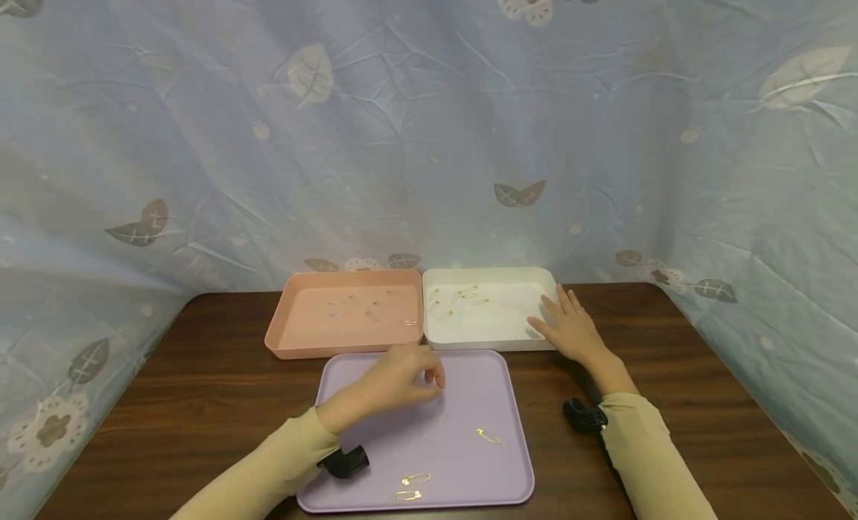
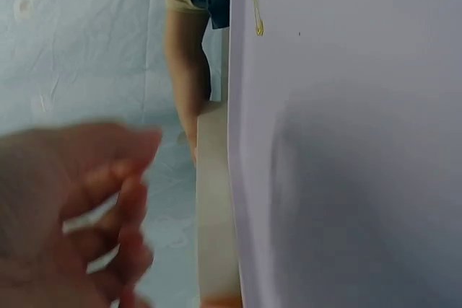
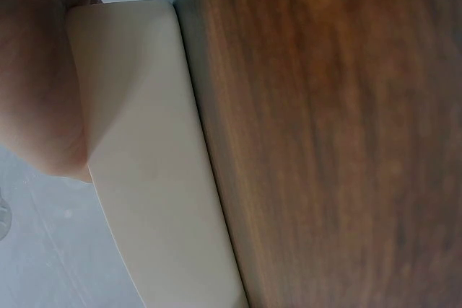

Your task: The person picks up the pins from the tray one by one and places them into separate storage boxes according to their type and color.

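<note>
My left hand [image 1: 401, 378] hovers over the lavender tray [image 1: 462, 401], its fingers loosely bent and the thumb apart from them. Nothing shows between its fingertips in the left wrist view, where the hand [image 2: 79, 207] is blurred. Three gold safety pins lie on the lavender tray: one [image 1: 488, 436] at the right and two near the front edge, the upper [image 1: 416, 478] and the lower [image 1: 407, 495]. My right hand [image 1: 571, 330] rests with spread fingers at the right rim of the white tray [image 1: 516, 311], which holds several gold safety pins [image 1: 458, 296].
Left of the white tray, side by side with it, stands a pink tray [image 1: 302, 326] with several silver safety pins [image 1: 372, 316]. Both stand behind the lavender tray on a dark wooden table [image 1: 201, 401]. A patterned curtain [image 1: 429, 147] hangs behind and at both sides.
</note>
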Demonstrator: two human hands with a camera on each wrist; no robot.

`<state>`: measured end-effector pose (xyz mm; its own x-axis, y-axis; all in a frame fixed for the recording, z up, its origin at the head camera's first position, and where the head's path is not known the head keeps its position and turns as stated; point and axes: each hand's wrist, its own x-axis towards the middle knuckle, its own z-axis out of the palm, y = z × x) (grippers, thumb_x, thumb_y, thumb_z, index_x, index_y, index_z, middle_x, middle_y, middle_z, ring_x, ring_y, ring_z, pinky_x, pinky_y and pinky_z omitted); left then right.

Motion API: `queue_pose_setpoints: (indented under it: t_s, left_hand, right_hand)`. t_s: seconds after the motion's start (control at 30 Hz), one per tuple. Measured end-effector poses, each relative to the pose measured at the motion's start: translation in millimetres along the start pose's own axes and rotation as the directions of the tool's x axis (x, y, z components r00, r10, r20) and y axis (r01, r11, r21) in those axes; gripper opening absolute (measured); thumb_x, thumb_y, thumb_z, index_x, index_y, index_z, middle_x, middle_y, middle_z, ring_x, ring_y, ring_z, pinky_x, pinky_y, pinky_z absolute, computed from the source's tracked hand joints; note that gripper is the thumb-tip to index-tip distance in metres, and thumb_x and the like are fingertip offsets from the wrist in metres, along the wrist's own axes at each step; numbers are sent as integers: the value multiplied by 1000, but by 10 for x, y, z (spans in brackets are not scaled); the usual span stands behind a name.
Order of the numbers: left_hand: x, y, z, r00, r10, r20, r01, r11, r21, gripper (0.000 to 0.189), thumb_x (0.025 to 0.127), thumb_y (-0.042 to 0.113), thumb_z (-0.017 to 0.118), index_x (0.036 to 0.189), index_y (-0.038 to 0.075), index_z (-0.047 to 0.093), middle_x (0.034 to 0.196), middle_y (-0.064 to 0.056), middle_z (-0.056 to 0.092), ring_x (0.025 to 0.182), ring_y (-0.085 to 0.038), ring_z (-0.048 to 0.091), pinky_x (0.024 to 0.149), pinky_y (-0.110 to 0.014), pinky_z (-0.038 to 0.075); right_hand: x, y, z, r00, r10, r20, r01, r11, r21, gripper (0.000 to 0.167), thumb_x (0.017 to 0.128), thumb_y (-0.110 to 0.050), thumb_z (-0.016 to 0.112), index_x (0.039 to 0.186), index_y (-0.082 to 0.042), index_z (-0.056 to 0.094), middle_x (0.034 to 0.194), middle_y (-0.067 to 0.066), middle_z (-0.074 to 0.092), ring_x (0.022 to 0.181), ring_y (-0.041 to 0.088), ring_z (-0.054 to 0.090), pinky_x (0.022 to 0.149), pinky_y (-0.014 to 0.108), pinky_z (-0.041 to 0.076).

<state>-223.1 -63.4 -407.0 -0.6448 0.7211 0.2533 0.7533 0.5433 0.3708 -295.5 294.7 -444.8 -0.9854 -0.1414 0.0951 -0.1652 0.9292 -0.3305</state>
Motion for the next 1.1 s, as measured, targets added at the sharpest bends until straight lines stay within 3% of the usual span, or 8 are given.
queue_pose_setpoints:
  t_s: [0.13, 0.3, 0.43, 0.57, 0.73, 0.93, 1.0, 1.1]
  left_hand:
    - [-64, -35, -4, 981, 111, 161, -91, 988, -127, 10, 81, 21, 77, 89, 21, 70, 83, 8, 61, 80, -11, 56, 76, -18, 40]
    - [-91, -60, 19, 931, 244, 271, -180, 954, -241, 12, 82, 20, 76, 93, 20, 73, 84, 5, 63, 82, -6, 54, 77, -12, 39]
    - [-101, -61, 44, 891, 293, 346, -203, 940, -275, 12, 82, 21, 75, 94, 23, 75, 86, 8, 62, 84, -1, 51, 78, -10, 37]
    - [-113, -55, 57, 840, 345, 419, -246, 930, -273, 15, 81, 22, 76, 96, 25, 76, 89, 9, 62, 85, 2, 48, 79, -10, 37]
    - [-123, -19, 60, 784, 391, 482, -313, 920, -236, 19, 79, 22, 76, 98, 27, 77, 90, 9, 63, 83, 8, 42, 79, -9, 35]
    - [-133, 48, 78, 730, 410, 547, -347, 912, -219, 22, 77, 20, 77, 97, 29, 78, 92, 11, 63, 85, 11, 40, 79, -9, 35]
    - [-138, 66, 91, 715, 408, 568, -352, 912, -211, 23, 77, 20, 77, 97, 30, 78, 93, 11, 63, 86, 12, 40, 79, -9, 35]
    - [-149, 89, 94, 710, 382, 592, -335, 922, -192, 22, 76, 19, 77, 96, 30, 78, 93, 13, 61, 87, 11, 40, 79, -9, 35]
  right_hand:
    - [-1, -8, 7, 1000, -4, -2, 4, 1000, 1, 76, 98, -56, 42, 151, -2, 31, 160, 29, 6, 147, 51, 5, 112, 71, 13]
    - [3, -8, 19, 1000, -2, 1, 2, 1000, -1, 76, 98, -56, 42, 151, -3, 30, 161, 28, 5, 147, 51, 5, 112, 71, 13]
    - [4, -3, 22, 1000, 0, 4, 0, 1000, 0, 76, 98, -56, 42, 151, -3, 30, 161, 28, 4, 147, 50, 4, 113, 70, 12]
    - [1, 1, 11, 1000, 1, 5, -1, 1000, -1, 76, 98, -56, 42, 151, -3, 30, 161, 28, 5, 147, 50, 4, 113, 70, 12]
    - [1, 4, -8, 1000, 1, 5, -1, 1000, 0, 76, 98, -55, 43, 151, -2, 30, 160, 29, 5, 147, 51, 4, 113, 69, 12]
    - [-1, -3, -19, 1000, 0, 7, 0, 1000, -4, 76, 98, -55, 43, 151, -1, 30, 160, 30, 5, 147, 51, 5, 114, 68, 12]
    - [1, -3, -19, 1000, -2, 7, 2, 1000, -5, 76, 98, -55, 42, 151, -1, 30, 160, 30, 6, 147, 51, 5, 114, 69, 12]
    - [2, -10, -20, 1000, -1, 6, 1, 1000, -1, 77, 98, -55, 43, 151, -1, 31, 160, 30, 6, 146, 52, 6, 113, 69, 13]
